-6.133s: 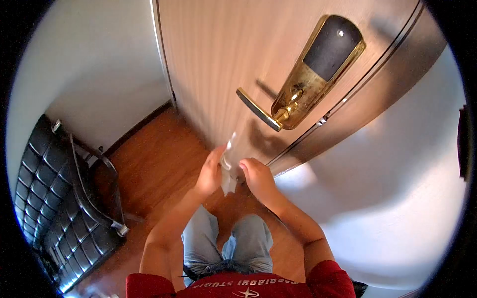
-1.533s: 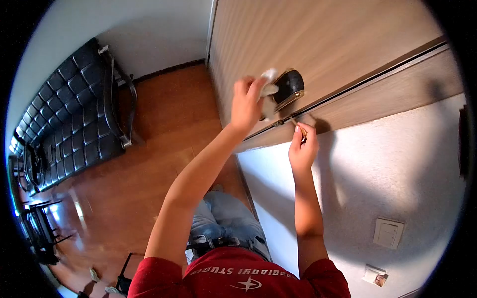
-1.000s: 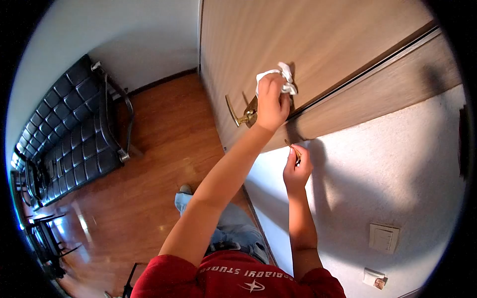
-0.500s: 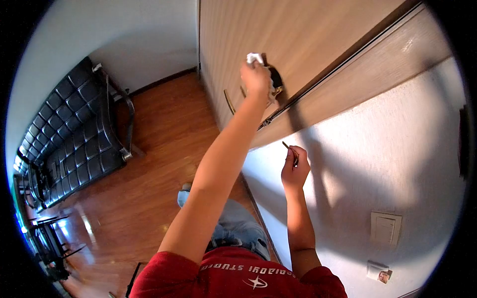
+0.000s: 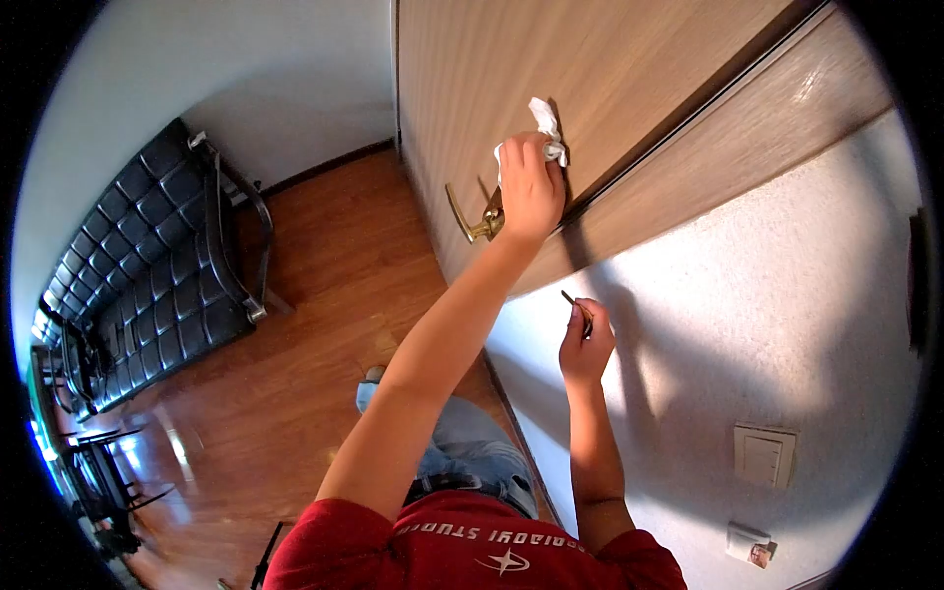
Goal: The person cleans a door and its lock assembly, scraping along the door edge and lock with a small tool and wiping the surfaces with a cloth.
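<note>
My left hand (image 5: 531, 192) is closed around a crumpled white tissue (image 5: 544, 118) and presses it against the wooden door (image 5: 610, 59). Just below and left of that hand, a brass door handle (image 5: 477, 228) sticks out; part of its plate is hidden behind my fingers and wrist. My right hand (image 5: 586, 344) pinches a thin brass-coloured key (image 5: 570, 299), its slim end pointing up and left, in front of the white wall. Most of the key is covered by my fingers.
A black tufted leather sofa (image 5: 157, 265) stands at the left on the wooden floor (image 5: 324, 295). On the wall at the right are a light switch (image 5: 764, 455) and a small picture card (image 5: 749, 546). Dark-legged furniture (image 5: 98, 482) is at the lower left.
My left hand with the tissue has shifted right and slightly down across the door, and more of the tissue and handle shows. My right hand has barely moved.
</note>
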